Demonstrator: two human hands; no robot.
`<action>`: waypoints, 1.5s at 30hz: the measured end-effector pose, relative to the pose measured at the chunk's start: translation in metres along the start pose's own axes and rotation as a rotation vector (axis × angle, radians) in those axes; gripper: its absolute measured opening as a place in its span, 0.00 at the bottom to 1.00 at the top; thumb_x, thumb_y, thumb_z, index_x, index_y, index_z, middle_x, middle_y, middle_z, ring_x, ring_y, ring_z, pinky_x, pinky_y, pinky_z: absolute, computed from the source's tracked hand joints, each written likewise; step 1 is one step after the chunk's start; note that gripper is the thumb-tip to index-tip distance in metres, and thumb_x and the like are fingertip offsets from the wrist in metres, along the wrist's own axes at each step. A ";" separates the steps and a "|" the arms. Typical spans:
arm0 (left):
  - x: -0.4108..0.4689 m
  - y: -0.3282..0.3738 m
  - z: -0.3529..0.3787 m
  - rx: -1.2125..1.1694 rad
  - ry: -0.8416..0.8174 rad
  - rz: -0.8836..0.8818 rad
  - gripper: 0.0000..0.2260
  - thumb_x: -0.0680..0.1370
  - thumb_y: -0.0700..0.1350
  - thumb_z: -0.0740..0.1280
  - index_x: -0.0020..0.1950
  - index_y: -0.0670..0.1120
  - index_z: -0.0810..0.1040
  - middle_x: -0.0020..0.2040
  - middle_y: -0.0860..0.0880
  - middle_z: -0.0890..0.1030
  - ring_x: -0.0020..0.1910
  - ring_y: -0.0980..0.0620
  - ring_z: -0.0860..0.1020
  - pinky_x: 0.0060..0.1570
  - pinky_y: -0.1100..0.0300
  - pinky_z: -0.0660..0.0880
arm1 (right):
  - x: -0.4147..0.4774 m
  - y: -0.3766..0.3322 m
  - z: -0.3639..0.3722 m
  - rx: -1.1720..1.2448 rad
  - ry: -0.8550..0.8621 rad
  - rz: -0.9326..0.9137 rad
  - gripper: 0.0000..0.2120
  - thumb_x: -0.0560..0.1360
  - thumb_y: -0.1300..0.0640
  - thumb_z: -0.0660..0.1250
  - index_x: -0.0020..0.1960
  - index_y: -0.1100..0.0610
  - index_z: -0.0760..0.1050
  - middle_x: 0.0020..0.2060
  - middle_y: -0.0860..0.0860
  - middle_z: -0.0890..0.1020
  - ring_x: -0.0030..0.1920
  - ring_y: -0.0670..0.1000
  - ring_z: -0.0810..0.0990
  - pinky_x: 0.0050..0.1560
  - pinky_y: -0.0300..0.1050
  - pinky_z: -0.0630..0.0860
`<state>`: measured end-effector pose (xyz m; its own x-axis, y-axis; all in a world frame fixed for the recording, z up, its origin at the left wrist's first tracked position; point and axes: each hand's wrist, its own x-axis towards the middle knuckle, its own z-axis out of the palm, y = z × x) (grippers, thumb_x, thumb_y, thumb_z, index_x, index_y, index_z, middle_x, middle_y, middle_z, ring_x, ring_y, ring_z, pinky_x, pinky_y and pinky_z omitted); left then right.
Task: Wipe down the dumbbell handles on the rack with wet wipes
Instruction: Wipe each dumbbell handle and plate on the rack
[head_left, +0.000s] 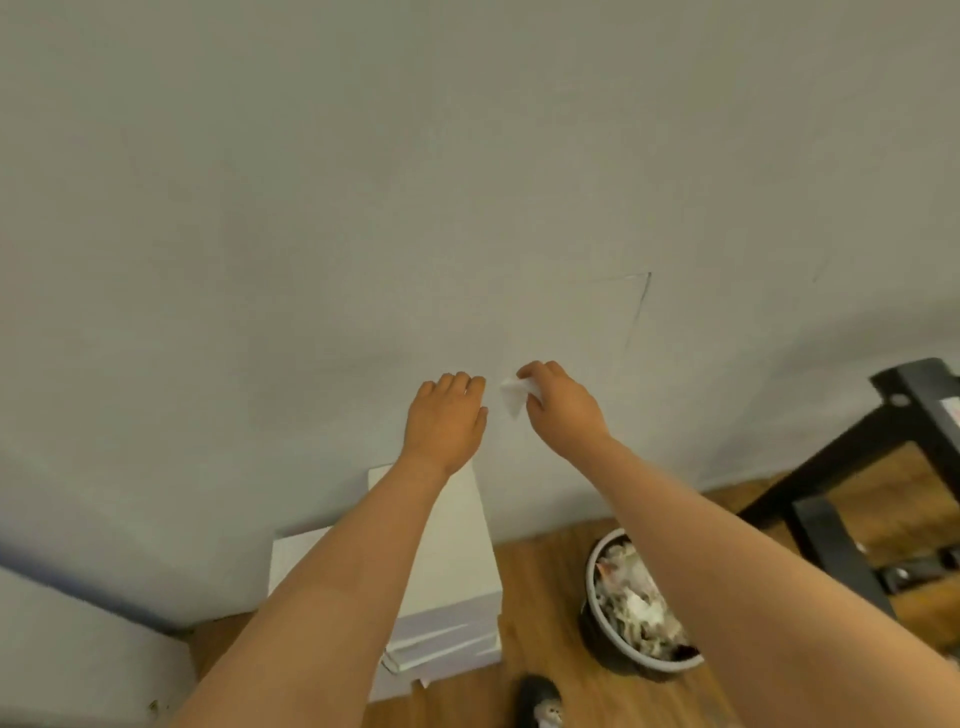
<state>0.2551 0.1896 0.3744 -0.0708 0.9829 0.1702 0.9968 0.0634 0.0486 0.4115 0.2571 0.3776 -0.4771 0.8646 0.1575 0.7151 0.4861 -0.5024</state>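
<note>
White wet wipe (513, 397) pinched in right hand (563, 405); left hand (447, 415) loosely curled, empty, just beside it

I see a white wipe (511, 397) against a plain pale grey wall (363, 182), and a stack of white boxes (457, 545) below it. The floor (545, 597) is warm brown with wood grain, the rack (893, 431) black, the bin (592, 571) dark with a pale rim.

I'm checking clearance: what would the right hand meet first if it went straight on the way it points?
Probably the plain pale grey wall; the right hand, pinching a white wet wipe, has nothing else ahead, though depth is unclear.
</note>
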 end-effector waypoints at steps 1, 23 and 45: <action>0.006 0.016 -0.005 -0.008 0.004 0.006 0.18 0.84 0.49 0.54 0.73 0.45 0.66 0.68 0.46 0.73 0.66 0.46 0.70 0.63 0.54 0.63 | -0.008 0.010 -0.014 -0.025 0.006 0.007 0.17 0.79 0.63 0.58 0.67 0.57 0.70 0.59 0.55 0.75 0.49 0.60 0.78 0.44 0.49 0.74; 0.096 0.582 0.021 -0.264 -0.012 0.488 0.19 0.83 0.50 0.58 0.74 0.47 0.66 0.70 0.47 0.72 0.68 0.49 0.71 0.66 0.55 0.68 | -0.232 0.417 -0.327 -0.220 0.247 0.532 0.18 0.81 0.58 0.60 0.69 0.50 0.66 0.64 0.51 0.73 0.54 0.52 0.78 0.50 0.46 0.78; 0.278 0.808 0.079 -0.626 -0.064 0.412 0.20 0.81 0.49 0.64 0.73 0.47 0.68 0.68 0.47 0.73 0.66 0.48 0.74 0.62 0.52 0.75 | -0.183 0.671 -0.461 0.179 0.539 0.553 0.16 0.81 0.57 0.61 0.68 0.50 0.69 0.59 0.49 0.76 0.46 0.43 0.74 0.41 0.31 0.71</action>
<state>1.0437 0.5280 0.3833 0.3248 0.9151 0.2391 0.7335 -0.4033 0.5470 1.2141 0.4836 0.4036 0.2689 0.9395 0.2121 0.6616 -0.0201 -0.7495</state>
